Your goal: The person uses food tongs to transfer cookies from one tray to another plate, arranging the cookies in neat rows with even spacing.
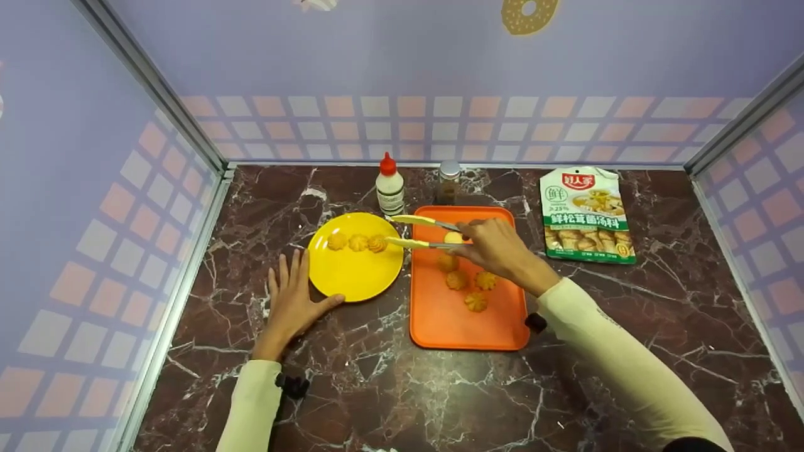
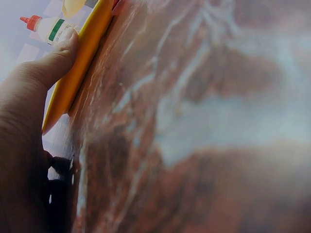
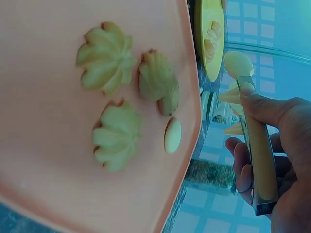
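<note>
My right hand [image 1: 496,248] grips a pair of metal tongs [image 3: 260,160] with pale yellow tips. The tong arms stand apart, and their tips reach over the right side of a yellow plate [image 1: 352,279], one right by the end cookie. Three swirled cookies [image 1: 358,243] sit in a row on the plate. At the plate's left, my left hand [image 1: 295,307] has its fingers spread and straight, with the thumb touching the rim. Several more cookies [image 1: 476,302], flower-shaped and swirled, lie on an orange tray [image 1: 465,329] beneath and in front of my right hand.
Behind the plate stands a squeeze bottle [image 1: 390,188] with a red cap. A spice jar [image 1: 448,182] with a grey lid is at the tray's far edge. To the right lies a green and white food pouch [image 1: 587,216]. Walls close off the marble-patterned table [image 1: 377,402] at back and sides.
</note>
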The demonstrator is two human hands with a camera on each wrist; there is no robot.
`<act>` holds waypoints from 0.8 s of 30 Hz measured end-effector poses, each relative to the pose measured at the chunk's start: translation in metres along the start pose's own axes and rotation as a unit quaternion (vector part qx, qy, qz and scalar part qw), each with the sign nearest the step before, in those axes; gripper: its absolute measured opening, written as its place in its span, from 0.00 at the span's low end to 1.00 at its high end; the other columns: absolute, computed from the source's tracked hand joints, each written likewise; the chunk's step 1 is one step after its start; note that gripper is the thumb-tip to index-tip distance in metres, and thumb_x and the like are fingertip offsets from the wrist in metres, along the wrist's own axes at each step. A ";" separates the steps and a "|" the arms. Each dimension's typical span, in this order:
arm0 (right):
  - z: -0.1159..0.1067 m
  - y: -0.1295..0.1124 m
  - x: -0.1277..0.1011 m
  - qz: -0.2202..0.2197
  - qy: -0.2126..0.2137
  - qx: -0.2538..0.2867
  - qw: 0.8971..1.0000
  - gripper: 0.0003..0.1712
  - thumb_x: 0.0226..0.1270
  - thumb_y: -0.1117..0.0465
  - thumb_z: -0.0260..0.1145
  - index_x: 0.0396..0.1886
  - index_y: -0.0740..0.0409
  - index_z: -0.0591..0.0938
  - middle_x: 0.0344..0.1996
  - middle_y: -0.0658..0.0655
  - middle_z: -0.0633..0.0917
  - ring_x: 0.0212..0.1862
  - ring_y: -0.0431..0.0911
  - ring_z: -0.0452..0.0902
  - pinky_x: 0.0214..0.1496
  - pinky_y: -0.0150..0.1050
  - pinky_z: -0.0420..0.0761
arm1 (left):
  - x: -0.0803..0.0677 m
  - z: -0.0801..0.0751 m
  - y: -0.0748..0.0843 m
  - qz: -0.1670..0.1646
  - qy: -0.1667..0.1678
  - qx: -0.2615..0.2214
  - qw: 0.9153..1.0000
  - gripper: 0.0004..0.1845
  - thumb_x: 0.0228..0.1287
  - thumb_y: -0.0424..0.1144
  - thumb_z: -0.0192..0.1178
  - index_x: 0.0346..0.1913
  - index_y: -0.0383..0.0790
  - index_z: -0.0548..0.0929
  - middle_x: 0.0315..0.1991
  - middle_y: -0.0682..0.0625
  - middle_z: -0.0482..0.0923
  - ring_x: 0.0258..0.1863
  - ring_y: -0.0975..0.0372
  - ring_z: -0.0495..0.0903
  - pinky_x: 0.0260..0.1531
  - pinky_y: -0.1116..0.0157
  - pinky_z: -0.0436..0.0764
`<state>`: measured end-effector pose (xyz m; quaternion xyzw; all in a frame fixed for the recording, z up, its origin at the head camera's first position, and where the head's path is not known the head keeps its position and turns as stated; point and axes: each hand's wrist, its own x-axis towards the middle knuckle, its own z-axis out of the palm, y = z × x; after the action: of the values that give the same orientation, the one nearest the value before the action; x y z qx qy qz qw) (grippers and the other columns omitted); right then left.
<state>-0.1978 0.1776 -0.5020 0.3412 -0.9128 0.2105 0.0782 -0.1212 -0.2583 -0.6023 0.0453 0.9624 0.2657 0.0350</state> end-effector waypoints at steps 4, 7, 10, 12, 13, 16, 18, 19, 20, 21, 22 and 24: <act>-0.004 0.005 -0.007 0.000 0.013 -0.001 1.000 0.19 0.69 0.51 0.83 0.42 0.64 0.90 0.33 0.62 0.93 0.25 0.56 0.86 0.27 0.52 0.86 | 0.000 0.000 0.001 -0.002 -0.002 0.002 1.000 0.73 0.62 0.74 0.71 0.91 0.38 0.39 0.91 0.36 0.33 0.89 0.40 0.25 0.83 0.38 0.21; -0.007 0.007 -0.011 0.012 0.013 0.002 1.000 0.19 0.69 0.51 0.83 0.43 0.63 0.90 0.34 0.62 0.93 0.25 0.56 0.86 0.27 0.53 0.86 | 0.000 0.000 0.001 -0.001 -0.002 0.002 1.000 0.73 0.62 0.74 0.72 0.91 0.38 0.39 0.91 0.36 0.33 0.89 0.39 0.25 0.82 0.38 0.21; -0.010 0.009 -0.016 0.024 0.011 0.003 1.000 0.20 0.69 0.51 0.82 0.47 0.63 0.91 0.36 0.63 0.94 0.26 0.56 0.86 0.29 0.54 0.87 | 0.000 0.000 0.001 -0.001 -0.001 0.002 1.000 0.73 0.62 0.74 0.72 0.91 0.38 0.39 0.91 0.36 0.33 0.89 0.39 0.25 0.82 0.38 0.21; -0.011 0.011 -0.019 0.028 0.012 -0.001 1.000 0.21 0.70 0.50 0.82 0.49 0.63 0.91 0.37 0.62 0.94 0.26 0.56 0.87 0.29 0.54 0.87 | 0.000 0.000 0.000 -0.001 0.000 0.002 1.000 0.73 0.62 0.74 0.72 0.91 0.38 0.39 0.91 0.36 0.33 0.89 0.39 0.25 0.83 0.38 0.21; -0.011 0.012 -0.020 0.029 0.013 -0.002 1.000 0.21 0.70 0.50 0.82 0.49 0.64 0.91 0.37 0.63 0.94 0.26 0.56 0.87 0.29 0.54 0.87 | 0.000 0.000 0.000 -0.001 0.000 0.002 1.000 0.73 0.61 0.74 0.72 0.91 0.38 0.40 0.91 0.36 0.33 0.89 0.39 0.25 0.83 0.38 0.22; -0.012 0.014 -0.024 0.031 0.018 -0.007 0.999 0.21 0.69 0.50 0.83 0.48 0.63 0.91 0.37 0.62 0.94 0.26 0.56 0.87 0.28 0.54 0.86 | 0.000 0.000 0.000 0.000 0.001 0.003 1.000 0.73 0.61 0.74 0.72 0.91 0.38 0.40 0.91 0.36 0.33 0.89 0.39 0.25 0.83 0.38 0.22; -0.013 0.016 -0.027 0.035 0.021 -0.005 0.999 0.21 0.68 0.51 0.83 0.47 0.63 0.91 0.36 0.63 0.94 0.25 0.56 0.87 0.28 0.54 0.86 | 0.000 0.000 0.000 0.002 0.004 0.004 1.000 0.73 0.61 0.74 0.72 0.91 0.37 0.40 0.91 0.35 0.34 0.89 0.38 0.26 0.83 0.37 0.23; -0.013 0.017 -0.029 0.038 0.022 -0.005 0.999 0.20 0.68 0.51 0.83 0.46 0.63 0.91 0.36 0.62 0.94 0.26 0.57 0.87 0.28 0.54 0.86 | 0.000 0.000 0.001 0.003 0.006 0.005 1.000 0.73 0.61 0.74 0.72 0.91 0.37 0.40 0.91 0.35 0.34 0.89 0.38 0.26 0.83 0.37 0.23; -0.013 0.017 -0.030 0.041 0.023 -0.004 0.999 0.20 0.67 0.51 0.84 0.46 0.63 0.91 0.37 0.62 0.94 0.26 0.57 0.87 0.29 0.54 0.87 | 0.000 0.000 0.001 0.004 0.007 0.006 1.000 0.73 0.61 0.74 0.72 0.91 0.37 0.41 0.91 0.35 0.35 0.89 0.38 0.27 0.83 0.36 0.24; -0.012 0.018 -0.032 0.044 0.024 -0.002 0.999 0.20 0.67 0.51 0.84 0.46 0.63 0.91 0.37 0.63 0.94 0.27 0.57 0.88 0.29 0.54 0.87 | 0.000 0.000 0.001 0.005 0.008 0.007 1.000 0.73 0.62 0.74 0.72 0.91 0.37 0.41 0.91 0.35 0.35 0.89 0.37 0.27 0.83 0.36 0.24; -0.012 0.019 -0.033 0.047 0.025 0.001 0.999 0.20 0.66 0.52 0.84 0.46 0.64 0.91 0.37 0.63 0.94 0.27 0.57 0.89 0.30 0.54 0.88 | 0.000 0.000 0.001 0.006 0.010 0.007 1.000 0.73 0.61 0.74 0.72 0.91 0.37 0.41 0.91 0.35 0.35 0.89 0.37 0.27 0.83 0.36 0.24; -0.012 0.020 -0.036 0.052 0.026 0.005 0.998 0.21 0.66 0.53 0.85 0.47 0.65 0.92 0.36 0.63 0.94 0.28 0.58 0.89 0.31 0.55 0.88 | 0.000 0.000 0.001 0.006 0.010 0.006 1.000 0.73 0.61 0.74 0.72 0.91 0.37 0.41 0.91 0.34 0.35 0.89 0.37 0.28 0.83 0.36 0.24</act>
<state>-0.1839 0.2179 -0.5086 0.2881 -0.9259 0.2279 0.0887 -0.1212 -0.2573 -0.6020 0.0486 0.9639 0.2605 0.0239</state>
